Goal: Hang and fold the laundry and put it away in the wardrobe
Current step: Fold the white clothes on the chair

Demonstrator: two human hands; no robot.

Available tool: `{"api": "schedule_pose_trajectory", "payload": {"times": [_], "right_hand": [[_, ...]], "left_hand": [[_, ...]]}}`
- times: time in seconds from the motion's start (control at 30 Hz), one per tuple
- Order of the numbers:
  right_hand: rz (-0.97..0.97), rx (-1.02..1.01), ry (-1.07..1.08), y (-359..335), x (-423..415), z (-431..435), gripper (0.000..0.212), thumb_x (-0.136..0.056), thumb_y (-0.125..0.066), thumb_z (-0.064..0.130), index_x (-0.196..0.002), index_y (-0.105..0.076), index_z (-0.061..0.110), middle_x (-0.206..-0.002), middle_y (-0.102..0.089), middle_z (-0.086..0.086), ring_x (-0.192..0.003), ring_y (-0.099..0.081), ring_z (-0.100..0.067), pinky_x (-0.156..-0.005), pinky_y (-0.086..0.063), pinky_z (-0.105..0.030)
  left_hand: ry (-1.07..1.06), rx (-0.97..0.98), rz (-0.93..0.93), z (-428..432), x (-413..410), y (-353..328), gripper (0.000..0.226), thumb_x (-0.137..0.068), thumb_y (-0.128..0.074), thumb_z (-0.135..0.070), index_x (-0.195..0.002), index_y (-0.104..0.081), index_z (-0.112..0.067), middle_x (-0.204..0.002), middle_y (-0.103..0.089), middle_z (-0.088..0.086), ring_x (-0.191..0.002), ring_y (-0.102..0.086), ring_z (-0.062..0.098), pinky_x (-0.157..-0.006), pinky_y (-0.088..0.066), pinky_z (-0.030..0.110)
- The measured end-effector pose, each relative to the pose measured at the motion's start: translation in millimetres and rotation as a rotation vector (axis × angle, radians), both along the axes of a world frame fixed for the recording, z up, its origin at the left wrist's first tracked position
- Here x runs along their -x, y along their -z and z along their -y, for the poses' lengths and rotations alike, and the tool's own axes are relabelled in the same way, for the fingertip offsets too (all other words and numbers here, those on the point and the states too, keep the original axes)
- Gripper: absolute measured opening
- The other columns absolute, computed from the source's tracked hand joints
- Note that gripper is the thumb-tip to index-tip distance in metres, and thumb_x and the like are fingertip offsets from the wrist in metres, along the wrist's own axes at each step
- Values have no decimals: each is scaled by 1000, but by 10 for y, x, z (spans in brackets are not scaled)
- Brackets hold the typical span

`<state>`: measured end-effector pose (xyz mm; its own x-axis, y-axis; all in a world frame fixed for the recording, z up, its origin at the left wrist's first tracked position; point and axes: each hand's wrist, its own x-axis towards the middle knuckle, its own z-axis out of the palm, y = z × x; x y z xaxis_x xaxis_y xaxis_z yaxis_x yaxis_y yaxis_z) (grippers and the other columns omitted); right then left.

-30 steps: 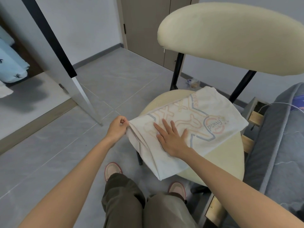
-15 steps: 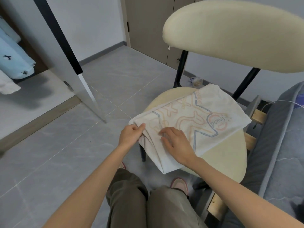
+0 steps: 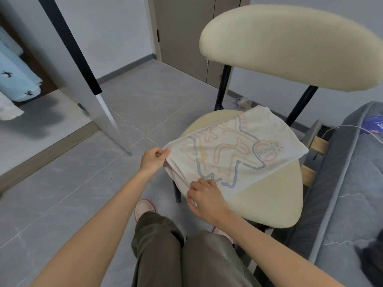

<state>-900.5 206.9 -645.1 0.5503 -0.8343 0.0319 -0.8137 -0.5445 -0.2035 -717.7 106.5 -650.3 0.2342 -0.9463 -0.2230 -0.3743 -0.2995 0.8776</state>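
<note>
A folded white T-shirt (image 3: 234, 154) with a pastel line print lies on the cream seat of a chair (image 3: 269, 195). My left hand (image 3: 154, 159) pinches its near left corner, just off the seat's edge. My right hand (image 3: 204, 196) grips the near edge of the shirt, fingers curled into the cloth. At the far left stands the open wardrobe (image 3: 22, 129), with a light blue garment (image 3: 16, 77) and a white one (image 3: 8, 107) hanging inside.
The wardrobe's open door (image 3: 89, 79) juts out over the grey tiled floor between the wardrobe and the chair. A grey mattress (image 3: 352, 193) on a slatted frame runs along the right side, with a white cable on it. Closed brown doors (image 3: 186, 32) stand behind the chair.
My right hand has left the flat of the shirt and slid back to its near edge, where it now grips. My left hand has kept its hold on the corner.
</note>
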Motion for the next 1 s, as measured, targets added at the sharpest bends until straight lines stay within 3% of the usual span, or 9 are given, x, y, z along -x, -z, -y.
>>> {"api": "schedule_pose_trajectory", "payload": {"times": [0.13, 0.2, 0.3, 0.43, 0.53, 0.63, 0.77, 0.93, 1.0], "right_hand": [[-62, -16, -88, -37, 157, -57, 25, -75, -70, 22, -97, -63, 13, -97, -59, -6, -91, -56, -26, -78, -46, -35], [-81, -34, -113, -39, 229, -77, 45, -67, -74, 17, -109, -58, 15, -105, -56, -6, -93, -54, -24, -78, -46, -31], [-112, 16, -102, -18, 328, -117, 77, -46, -76, 2, -115, -48, 25, -110, -58, -4, -89, -56, -21, -74, -46, -25], [-77, 119, -72, 35, 375, -101, 89, -39, -71, -4, -122, -61, 27, -108, -64, -5, -85, -63, -21, -72, -51, -25], [-28, 166, -83, 41, 341, -64, 68, -51, -64, -4, -115, -66, 19, -100, -65, -3, -81, -63, -21, -70, -51, -24], [41, 184, -121, 24, 370, -9, 49, -64, -53, -5, -104, -72, 16, -90, -66, -2, -75, -64, -19, -65, -49, -21], [77, 107, -133, -45, 453, 14, 55, -48, -82, -9, -97, -74, 16, -86, -68, -2, -75, -65, -20, -62, -51, -22], [34, -27, -112, -189, 785, -146, 46, -64, -63, -14, -103, -70, 11, -97, -66, -8, -88, -63, -29, -69, -52, -37], [4, -60, -63, -239, 1000, -260, 42, -75, -54, -8, -110, -67, 12, -105, -63, -8, -93, -59, -29, -74, -48, -39]], "left_hand": [[62, -66, 130, 1, -37, 144, 34, -89, -63, -32, -64, -51, -12, -74, -56, 6, -77, -52, 25, -69, -37, 28], [26, -96, 64, 21, -1, 190, 27, -87, -65, -34, -86, -55, -9, -98, -57, 9, -95, -56, 31, -80, -45, 28], [6, -137, -43, 52, 8, 184, 69, -82, -69, -40, -134, -34, -12, -139, -38, 10, -122, -46, 25, -102, -42, 39], [31, -189, -215, 103, 53, 172, 90, -80, -73, -35, -148, -17, -14, -140, -43, 8, -115, -49, 17, -93, -43, 31], [-18, -225, -223, 132, 34, 196, 79, -80, -74, -31, -144, -31, -10, -131, -50, 5, -115, -54, 21, -96, -47, 36], [42, -186, -187, 131, 28, 211, 41, -84, -70, -23, -119, -56, -7, -116, -62, 8, -95, -59, 16, -77, -51, 25], [100, -79, 77, 47, 111, 123, 36, -89, -64, -24, -116, -56, -1, -106, -58, 4, -98, -55, 20, -84, -45, 30], [198, -140, 227, -242, 295, -29, 27, -88, -60, -27, -68, -54, -9, -92, -52, 16, -104, -54, 38, -87, -45, 40], [238, -174, 171, -375, 384, -87, 25, -84, -63, -25, -66, -53, -11, -92, -56, 15, -99, -56, 33, -82, -45, 36]]}}
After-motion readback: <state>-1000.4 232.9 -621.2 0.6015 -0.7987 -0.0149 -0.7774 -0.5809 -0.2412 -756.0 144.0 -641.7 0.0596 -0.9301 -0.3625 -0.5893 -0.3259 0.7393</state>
